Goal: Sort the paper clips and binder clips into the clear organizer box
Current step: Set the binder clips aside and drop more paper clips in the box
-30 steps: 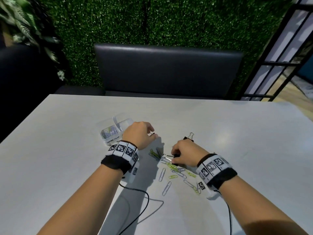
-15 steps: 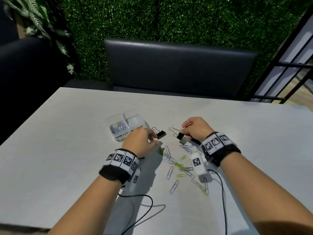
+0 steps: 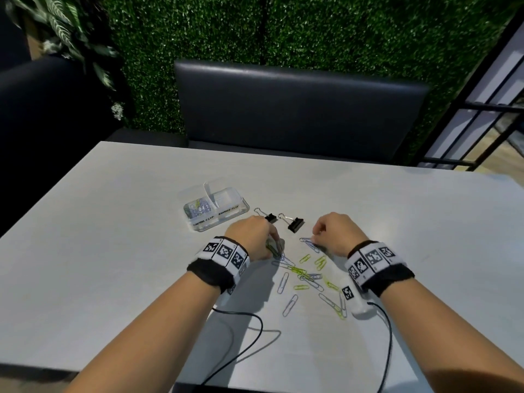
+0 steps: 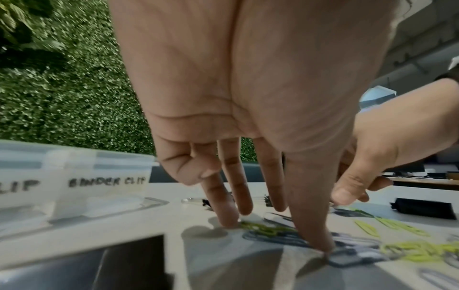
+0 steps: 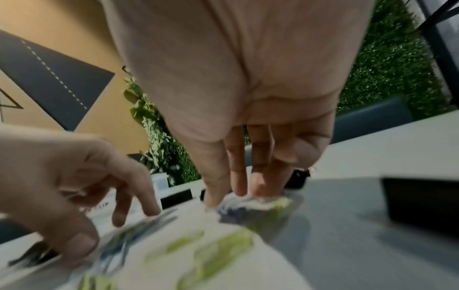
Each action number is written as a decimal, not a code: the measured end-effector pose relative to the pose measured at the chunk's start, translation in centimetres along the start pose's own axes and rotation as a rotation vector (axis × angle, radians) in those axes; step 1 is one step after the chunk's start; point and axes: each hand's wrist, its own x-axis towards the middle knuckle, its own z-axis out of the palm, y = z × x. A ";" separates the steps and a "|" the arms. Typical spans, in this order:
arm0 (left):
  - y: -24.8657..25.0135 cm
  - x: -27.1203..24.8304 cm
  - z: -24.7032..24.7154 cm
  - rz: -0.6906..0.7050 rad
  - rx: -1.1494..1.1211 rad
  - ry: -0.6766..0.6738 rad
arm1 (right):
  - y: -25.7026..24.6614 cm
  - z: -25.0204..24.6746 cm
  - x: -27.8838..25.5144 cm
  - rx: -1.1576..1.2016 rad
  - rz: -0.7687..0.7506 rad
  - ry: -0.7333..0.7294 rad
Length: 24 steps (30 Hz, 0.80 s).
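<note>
The clear organizer box (image 3: 226,212) stands at the table's middle left; its left compartment holds paper clips, and the right one is labelled BINDER CLIP (image 4: 106,181). Two black binder clips (image 3: 270,217) (image 3: 295,224) lie on the table just right of the box. Green and blue paper clips (image 3: 307,276) are scattered nearer to me. My left hand (image 3: 276,249) (image 4: 270,233) pinches a green and blue bunch (image 4: 265,228) on the table between thumb and fingertip. My right hand (image 3: 313,239) (image 5: 236,198) pinches blue clips (image 3: 309,243) with thumb and fingertips; that view is blurred.
The white table (image 3: 113,265) stretches wide to both sides. A dark bench (image 3: 297,114) and a green hedge wall stand behind it. Black cables (image 3: 243,316) run from both wrists toward the near edge. A black railing (image 3: 482,109) is at the far right.
Half a second ago each hand held a binder clip near the box. Both binder clips now lie on the table, and both hands have moved back down onto the paper clip pile.
</note>
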 end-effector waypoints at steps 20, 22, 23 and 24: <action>0.4 0.5 0.8 -0.064 -0.172 0.038 | 0.9 0.8 -1.5 0.110 -0.041 0.049; 0.3 0.3 0.6 -0.063 -0.195 0.043 | 0.4 0.4 -1.6 0.168 -0.039 0.055; 0.2 0.2 0.4 -0.061 -0.208 0.055 | 0.1 0.2 -1.7 0.183 -0.048 0.058; 0.0 0.0 0.2 -0.059 -0.223 0.068 | -0.3 0.0 -1.7 0.203 -0.062 0.057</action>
